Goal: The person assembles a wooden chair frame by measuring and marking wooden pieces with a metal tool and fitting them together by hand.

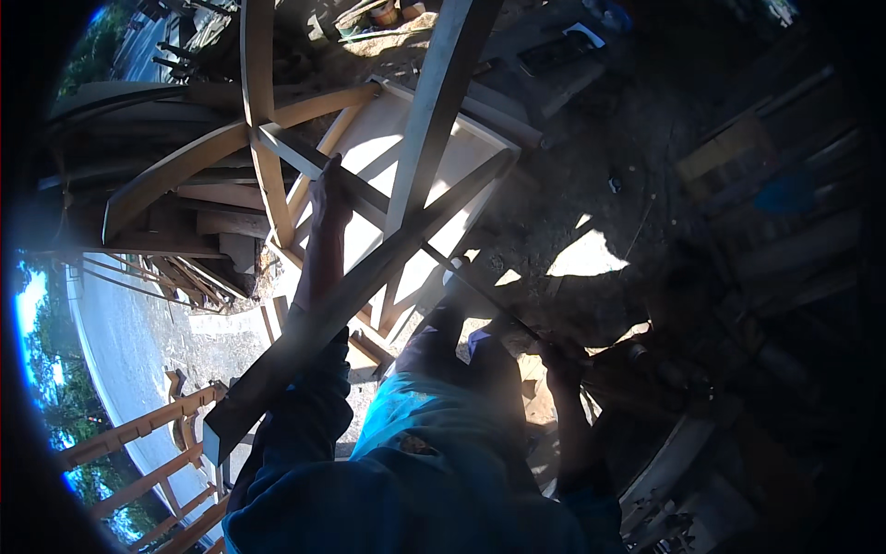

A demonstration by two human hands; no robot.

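A wooden frame of crossing beams stands before me, with one long beam (341,319) slanting from lower left to upper right. My left hand (331,189) is closed around a short crossbar (293,152) between the uprights. My right hand (559,358), in deep shadow at the right, grips one end of a long thin dark rod (484,297). The rod's far end meets the joint where the long beam crosses a tall upright (432,111). What kind of tool the rod is, I cannot tell. Beneath the frame lies a pale wooden panel (377,138) with raised edges.
Curved wooden pieces (175,166) stick out at the left of the frame. A stack of timber (208,277) lies behind them. Wooden lattice frames (148,425) stand at lower left, beside a paved strip (120,342). Dark clutter fills the shadowed right side.
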